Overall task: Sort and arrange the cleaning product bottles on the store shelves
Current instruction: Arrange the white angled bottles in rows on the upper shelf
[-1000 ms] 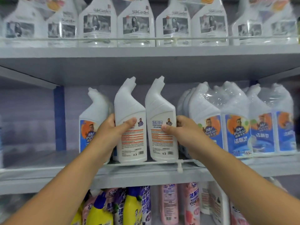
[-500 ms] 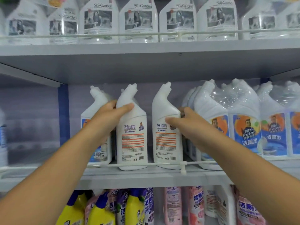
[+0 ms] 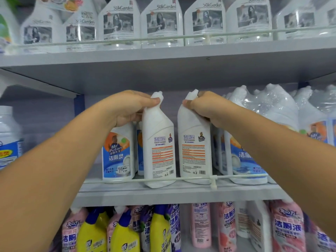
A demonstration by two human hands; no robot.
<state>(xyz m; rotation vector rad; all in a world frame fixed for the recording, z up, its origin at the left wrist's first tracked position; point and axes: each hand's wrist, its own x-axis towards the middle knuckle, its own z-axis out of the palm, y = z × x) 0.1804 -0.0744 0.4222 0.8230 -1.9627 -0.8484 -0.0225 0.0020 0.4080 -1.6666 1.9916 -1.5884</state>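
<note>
Left hand [image 3: 131,108] now higher than a second ago: off label of left white bottle [image 3: 158,142], up at its angled neck, thumb curled just under cap. Right hand [image 3: 205,108] likewise up from body of right white bottle [image 3: 195,142] to neck, fingers wrapped round it. Left white bottle's base now tipped forward against wire rail [image 3: 181,179].

Two white angled-neck bottles [image 3: 159,142] [image 3: 194,140], back labels outward, upright on middle shelf [image 3: 163,191].

The left hand [image 3: 127,108] and right hand [image 3: 207,108] grip the necks of 2 white bottles [image 3: 159,140] on the middle shelf [image 3: 163,193].
</note>
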